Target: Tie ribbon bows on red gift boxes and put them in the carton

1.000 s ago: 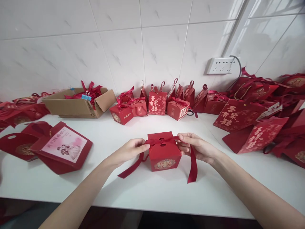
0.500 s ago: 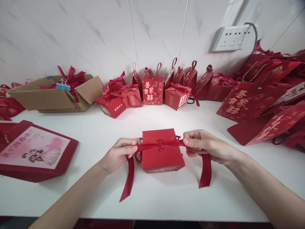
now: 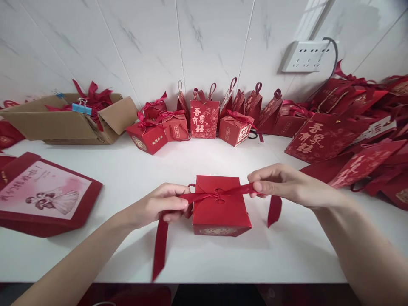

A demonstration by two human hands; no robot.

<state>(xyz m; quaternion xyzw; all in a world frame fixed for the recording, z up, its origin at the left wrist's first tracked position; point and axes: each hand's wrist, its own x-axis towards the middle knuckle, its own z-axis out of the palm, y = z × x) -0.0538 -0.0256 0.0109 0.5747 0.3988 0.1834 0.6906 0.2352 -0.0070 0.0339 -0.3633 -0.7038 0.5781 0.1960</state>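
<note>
A small red gift box (image 3: pixel 221 214) sits on the white table in front of me. Across its lid runs a dark red ribbon (image 3: pixel 204 197), crossed or knotted at the round cutout in the middle. My left hand (image 3: pixel 165 203) pinches the ribbon at the box's left side, and a loose tail hangs below the fingers. On the other side my right hand (image 3: pixel 274 183) pinches the other end between thumb and fingers, slightly raised above the lid. Its tail dangles beneath the palm. A bit of red cord shows at the box's left edge.
Several red gift boxes (image 3: pixel 148 138) and bags (image 3: pixel 204 120) line the tiled wall. A cardboard box (image 3: pixel 73 127) of ribbons stands back left. Nearer left lies a red bag with a couple's picture (image 3: pixel 54 193). Red bags (image 3: pixel 318 138) pile up at right, below a power strip (image 3: pixel 302 56).
My right hand has risen and moved a little right with its ribbon end, so that side now slants upward. The box has shifted slightly right in view, and its front shows more.
</note>
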